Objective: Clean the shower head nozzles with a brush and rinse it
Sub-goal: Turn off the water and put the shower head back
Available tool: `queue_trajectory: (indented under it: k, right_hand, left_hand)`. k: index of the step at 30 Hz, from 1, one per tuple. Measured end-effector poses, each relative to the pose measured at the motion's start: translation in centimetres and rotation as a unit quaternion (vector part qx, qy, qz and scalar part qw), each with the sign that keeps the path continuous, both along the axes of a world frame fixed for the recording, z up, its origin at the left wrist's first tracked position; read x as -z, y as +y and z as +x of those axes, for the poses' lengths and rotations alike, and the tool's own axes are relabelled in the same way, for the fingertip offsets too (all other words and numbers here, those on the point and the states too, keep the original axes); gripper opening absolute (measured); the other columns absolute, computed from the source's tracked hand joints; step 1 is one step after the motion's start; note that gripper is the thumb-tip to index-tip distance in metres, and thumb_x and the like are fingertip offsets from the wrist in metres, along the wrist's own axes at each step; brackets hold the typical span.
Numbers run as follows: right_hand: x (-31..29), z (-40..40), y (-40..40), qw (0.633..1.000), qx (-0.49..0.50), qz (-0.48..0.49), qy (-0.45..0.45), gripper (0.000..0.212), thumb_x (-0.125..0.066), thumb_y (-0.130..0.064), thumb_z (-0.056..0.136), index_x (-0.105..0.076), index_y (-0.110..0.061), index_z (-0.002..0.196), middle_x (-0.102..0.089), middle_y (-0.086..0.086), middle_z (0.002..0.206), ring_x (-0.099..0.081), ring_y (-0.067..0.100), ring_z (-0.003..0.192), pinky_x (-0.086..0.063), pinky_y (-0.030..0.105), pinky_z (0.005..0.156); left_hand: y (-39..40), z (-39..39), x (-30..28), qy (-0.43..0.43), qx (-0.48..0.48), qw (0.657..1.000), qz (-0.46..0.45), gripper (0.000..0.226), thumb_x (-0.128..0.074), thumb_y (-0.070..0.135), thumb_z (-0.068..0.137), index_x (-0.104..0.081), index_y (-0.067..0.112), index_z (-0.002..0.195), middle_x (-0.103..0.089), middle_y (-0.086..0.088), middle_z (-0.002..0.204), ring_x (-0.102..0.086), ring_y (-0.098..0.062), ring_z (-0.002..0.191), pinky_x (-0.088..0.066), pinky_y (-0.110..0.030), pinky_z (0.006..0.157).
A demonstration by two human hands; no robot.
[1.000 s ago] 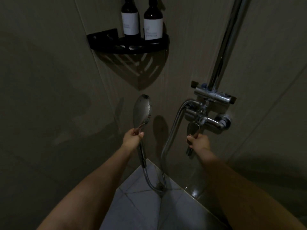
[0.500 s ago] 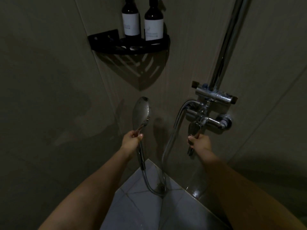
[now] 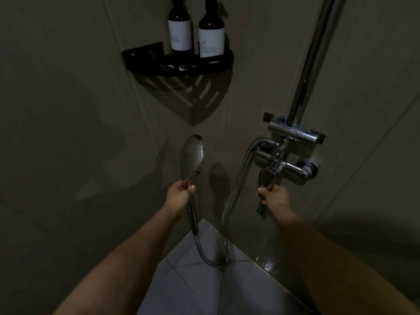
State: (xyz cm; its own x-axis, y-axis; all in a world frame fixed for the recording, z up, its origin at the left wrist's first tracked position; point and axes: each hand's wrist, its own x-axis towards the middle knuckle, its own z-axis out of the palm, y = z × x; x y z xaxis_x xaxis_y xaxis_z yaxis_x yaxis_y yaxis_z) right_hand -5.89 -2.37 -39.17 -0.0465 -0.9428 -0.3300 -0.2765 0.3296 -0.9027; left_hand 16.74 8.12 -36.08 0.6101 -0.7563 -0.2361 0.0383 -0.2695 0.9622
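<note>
A chrome hand shower head (image 3: 192, 155) stands upright in the corner, its back towards me and its nozzle face turned to the right. My left hand (image 3: 179, 193) grips its handle just below the head. A metal hose (image 3: 236, 192) loops from the handle down to the floor and up to the chrome mixer tap (image 3: 284, 164) on the right wall. My right hand (image 3: 273, 195) is closed around the tap's lever handle (image 3: 264, 179), which points downward. No brush is in view, and I see no water running.
A black corner shelf (image 3: 181, 67) above holds two dark bottles with white labels (image 3: 180, 34). A chrome riser pipe (image 3: 311, 62) runs up from the tap. Grey tiled walls meet in the corner; pale floor tiles (image 3: 186, 283) lie below between my forearms.
The shower head has sunk very slightly in the left hand. Both hands keep their grips.
</note>
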Motion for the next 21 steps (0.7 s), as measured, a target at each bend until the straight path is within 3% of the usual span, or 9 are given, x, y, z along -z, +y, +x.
queue_trajectory:
  k: [7,9,11,14,17,19,21]
  right_hand:
    - [-0.2,-0.1,0.0,1.0,-0.014,0.001,0.013,0.029,-0.065,-0.004,0.082,-0.055,-0.019,0.06,-0.064,0.019,0.083,-0.063,0.033,0.089,-0.051,0.046,0.081]
    - [-0.3,-0.2,0.0,1.0,-0.016,0.001,0.02,0.029,-0.065,-0.004,0.082,-0.054,-0.018,0.059,-0.064,0.021,0.085,-0.063,0.034,0.09,-0.05,0.043,0.077]
    - [-0.3,-0.3,0.0,1.0,-0.019,-0.001,0.022,0.028,-0.065,-0.003,0.082,-0.056,-0.018,0.06,-0.064,0.02,0.084,-0.065,0.037,0.093,-0.05,0.046,0.083]
    - [-0.8,-0.2,0.4,0.999,-0.02,-0.011,0.043,0.004,-0.066,-0.005,0.082,-0.069,-0.002,0.084,-0.068,0.025,0.095,-0.063,0.032,0.092,-0.049,0.044,0.088]
    - [-1.7,-0.3,0.8,0.994,-0.013,-0.03,0.1,0.028,-0.066,-0.009,0.083,-0.066,0.007,0.105,-0.067,0.027,0.107,-0.062,0.034,0.102,-0.045,0.036,0.085]
    - [-1.8,-0.4,1.3,0.992,-0.006,-0.022,0.125,0.033,-0.066,-0.018,0.084,-0.066,0.008,0.104,-0.067,0.027,0.105,-0.062,0.037,0.103,-0.046,0.036,0.082]
    - [-1.4,-0.8,1.8,0.991,0.015,0.027,0.131,0.042,-0.067,-0.034,0.083,-0.067,0.007,0.093,-0.068,0.025,0.093,-0.066,0.036,0.09,-0.048,0.036,0.072]
  left_hand:
    - [0.0,-0.5,-0.1,0.013,0.003,1.0,0.0,0.021,-0.056,0.0,0.088,-0.054,0.017,0.076,-0.055,0.001,0.075,-0.049,-0.006,0.069,-0.04,-0.013,0.063]
    - [0.0,-0.7,-0.1,0.01,0.008,1.0,0.002,0.024,-0.055,-0.001,0.088,-0.053,0.018,0.074,-0.054,0.003,0.073,-0.048,-0.004,0.067,-0.04,-0.008,0.058]
    - [0.0,-1.0,-0.2,0.009,0.011,1.0,0.002,0.025,-0.055,-0.001,0.088,-0.053,0.019,0.073,-0.053,0.004,0.072,-0.048,-0.003,0.066,-0.039,-0.002,0.051]
    - [-0.4,-1.0,-0.7,-0.001,0.018,1.0,-0.001,0.024,-0.056,0.001,0.088,-0.053,0.018,0.072,-0.053,0.003,0.07,-0.048,-0.004,0.065,-0.04,-0.004,0.052]
    - [-0.8,-0.7,-1.3,-0.006,0.03,1.0,-0.003,0.023,-0.057,0.002,0.087,-0.053,0.018,0.071,-0.053,0.003,0.069,-0.047,-0.005,0.065,-0.04,-0.013,0.059]
    - [-0.8,-0.6,-1.8,-0.015,0.038,0.999,-0.005,0.019,-0.057,0.002,0.087,-0.055,0.016,0.074,-0.052,0.003,0.069,-0.047,-0.006,0.065,-0.041,-0.01,0.057]
    - [-0.7,-0.6,-2.2,-0.032,0.042,0.999,-0.004,0.009,-0.057,0.003,0.088,-0.058,0.012,0.084,-0.053,0.004,0.07,-0.049,-0.008,0.067,-0.038,-0.002,0.049]
